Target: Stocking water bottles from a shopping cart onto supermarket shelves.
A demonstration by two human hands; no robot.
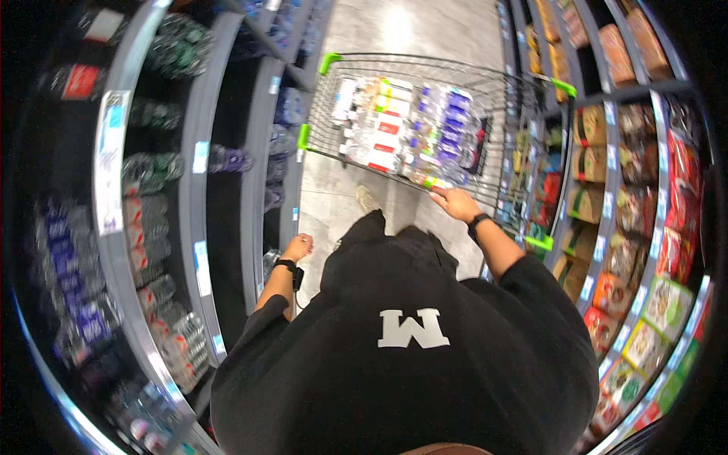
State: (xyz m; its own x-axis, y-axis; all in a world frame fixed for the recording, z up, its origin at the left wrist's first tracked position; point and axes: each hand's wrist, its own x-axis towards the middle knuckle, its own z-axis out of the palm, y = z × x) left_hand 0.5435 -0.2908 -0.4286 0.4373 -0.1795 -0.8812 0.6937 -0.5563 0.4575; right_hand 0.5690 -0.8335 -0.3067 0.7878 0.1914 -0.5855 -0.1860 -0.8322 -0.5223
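A wire shopping cart (pixel 512 136) with bright green corner pieces stands ahead of me, turned slightly in the aisle. Inside it lie packs of bottled drinks, among them bottles with purple labels (pixel 452 125) and bottles with red and white labels (pixel 387 139). My right hand (pixel 456 203) is on the cart's near rim, its fingers over the edge. Beside the left shelves hangs my left hand (pixel 299 247), touching nothing, its fingers loosely curled; whether it is fully closed is hard to tell. Both wrists wear black bands.
Shelves of bottled water (pixel 153 227) with price labels run close along my left. On my right, shelving holds boxed and bagged packaged foods (pixel 631 199), close to the cart's right side. Grey floor (pixel 392 28) shows beyond the cart and around my feet.
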